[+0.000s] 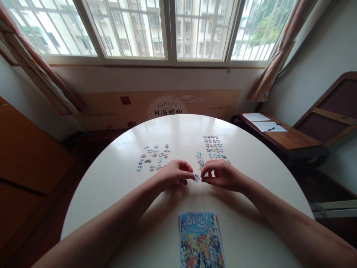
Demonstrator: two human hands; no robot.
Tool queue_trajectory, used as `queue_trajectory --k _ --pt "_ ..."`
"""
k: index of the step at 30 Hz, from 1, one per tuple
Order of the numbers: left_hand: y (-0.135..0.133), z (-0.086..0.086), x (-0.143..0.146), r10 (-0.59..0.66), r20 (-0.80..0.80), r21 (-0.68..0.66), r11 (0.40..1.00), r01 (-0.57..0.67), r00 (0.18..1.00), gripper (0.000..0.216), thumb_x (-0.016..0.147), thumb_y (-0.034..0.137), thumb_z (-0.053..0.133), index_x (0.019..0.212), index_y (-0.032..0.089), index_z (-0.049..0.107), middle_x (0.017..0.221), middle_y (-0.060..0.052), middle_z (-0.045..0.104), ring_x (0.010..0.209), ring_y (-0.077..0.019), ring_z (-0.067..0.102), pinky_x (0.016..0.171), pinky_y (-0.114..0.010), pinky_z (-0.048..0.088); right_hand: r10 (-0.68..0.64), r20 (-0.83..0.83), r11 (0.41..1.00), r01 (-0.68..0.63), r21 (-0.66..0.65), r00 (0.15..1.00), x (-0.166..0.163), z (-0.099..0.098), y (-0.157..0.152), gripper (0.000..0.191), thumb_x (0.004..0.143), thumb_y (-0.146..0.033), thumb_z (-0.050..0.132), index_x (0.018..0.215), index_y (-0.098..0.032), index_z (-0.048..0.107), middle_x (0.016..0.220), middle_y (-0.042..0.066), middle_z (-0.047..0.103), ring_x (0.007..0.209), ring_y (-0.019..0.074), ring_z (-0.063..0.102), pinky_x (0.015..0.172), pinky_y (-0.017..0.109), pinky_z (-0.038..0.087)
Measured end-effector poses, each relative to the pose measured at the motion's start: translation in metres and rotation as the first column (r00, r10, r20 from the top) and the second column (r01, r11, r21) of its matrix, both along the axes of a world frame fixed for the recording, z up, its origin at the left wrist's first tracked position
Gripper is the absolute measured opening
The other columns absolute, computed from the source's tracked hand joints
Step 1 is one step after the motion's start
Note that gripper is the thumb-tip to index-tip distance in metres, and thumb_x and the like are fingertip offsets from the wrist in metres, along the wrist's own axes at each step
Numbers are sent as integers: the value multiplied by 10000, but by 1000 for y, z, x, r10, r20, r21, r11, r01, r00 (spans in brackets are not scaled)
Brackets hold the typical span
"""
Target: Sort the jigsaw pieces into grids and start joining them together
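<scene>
My left hand (175, 174) and my right hand (221, 174) meet over the middle of a round white table (117, 186). Both pinch small jigsaw pieces (197, 177) held between their fingertips. Loose puzzle pieces (153, 158) lie scattered to the left behind my left hand. A joined block of pieces (214, 148) lies behind my right hand, with a short strip of pieces (199, 158) running down toward my fingers. A colourful puzzle box or picture sheet (200, 240) with cartoon figures lies near the table's front edge.
A dark wooden side table (290, 139) with papers (264, 124) and a pen stands at the right, next to a wooden chair back (331, 108). Barred windows (156, 29) and curtains fill the far wall. A printed cardboard panel (167, 106) leans under the sill.
</scene>
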State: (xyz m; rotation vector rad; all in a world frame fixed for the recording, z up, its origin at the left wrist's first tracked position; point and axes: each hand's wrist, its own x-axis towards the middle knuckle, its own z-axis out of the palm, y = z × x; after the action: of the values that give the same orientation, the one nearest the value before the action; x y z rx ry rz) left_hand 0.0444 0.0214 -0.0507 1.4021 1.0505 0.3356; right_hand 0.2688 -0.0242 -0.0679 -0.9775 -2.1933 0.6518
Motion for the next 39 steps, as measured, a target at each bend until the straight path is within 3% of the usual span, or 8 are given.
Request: queue_trajectory --k 3,6,9,11,20,30,34,39 --pt "7 8 -7 29 -16 59 998 -28 999 195 679 258 759 803 159 645 740 -37 708 539 -98 558 436 -208 287 -43 -35 999 43 3 998 0 -2 0 56 844 -184 680 866 -196 730 792 14 710 659 97 615 580 209 471" --pt "24 26 -30 194 -44 305 937 -172 980 190 727 276 734 861 160 667 791 -49 731 594 -117 587 463 -220 337 -93 -66 996 94 1 993 1 -4 0 98 855 -184 662 921 -193 735 824 29 721 666 105 629 562 210 472" --pt "46 45 -67 428 -67 661 695 -281 901 167 781 271 691 917 174 698 877 -50 753 778 -165 664 618 -255 466 -103 -73 995 104 7 992 1 -5 0 112 863 -182 643 921 -190 738 827 39 719 660 110 625 558 214 478" --pt "58 51 -91 535 -190 797 574 -189 823 122 779 258 686 876 194 724 878 -31 757 823 -184 673 703 -280 488 -99 -74 995 99 4 992 1 -6 -1 112 867 -189 639 916 -192 740 825 40 718 655 111 622 554 215 479" --pt "71 35 -111 361 -588 598 796 89 724 97 698 219 669 768 227 737 853 -15 763 762 -202 686 594 -262 469 -110 -35 994 110 -14 993 1 -8 -1 121 881 -198 614 910 -207 731 815 25 714 646 109 614 564 221 482" --pt "79 17 -108 315 -635 589 789 177 705 74 680 220 681 739 228 726 831 -11 757 774 -202 680 637 -270 460 -117 -42 993 118 24 992 2 -7 0 134 888 -205 605 901 -195 739 803 28 721 632 103 615 546 216 480" --pt "80 14 -101 493 -559 744 653 141 667 47 730 287 703 741 244 719 797 -19 731 756 -214 647 672 -298 445 -144 -70 988 147 38 987 6 -5 0 132 858 -197 628 896 -187 754 781 20 725 616 96 602 537 222 470" --pt "82 5 -91 724 -230 947 321 -22 650 206 852 398 624 782 208 667 736 -44 649 768 -223 588 727 -316 421 -234 -103 972 236 9 967 14 -5 3 123 841 -198 660 898 -187 769 818 21 740 642 103 608 570 257 488"
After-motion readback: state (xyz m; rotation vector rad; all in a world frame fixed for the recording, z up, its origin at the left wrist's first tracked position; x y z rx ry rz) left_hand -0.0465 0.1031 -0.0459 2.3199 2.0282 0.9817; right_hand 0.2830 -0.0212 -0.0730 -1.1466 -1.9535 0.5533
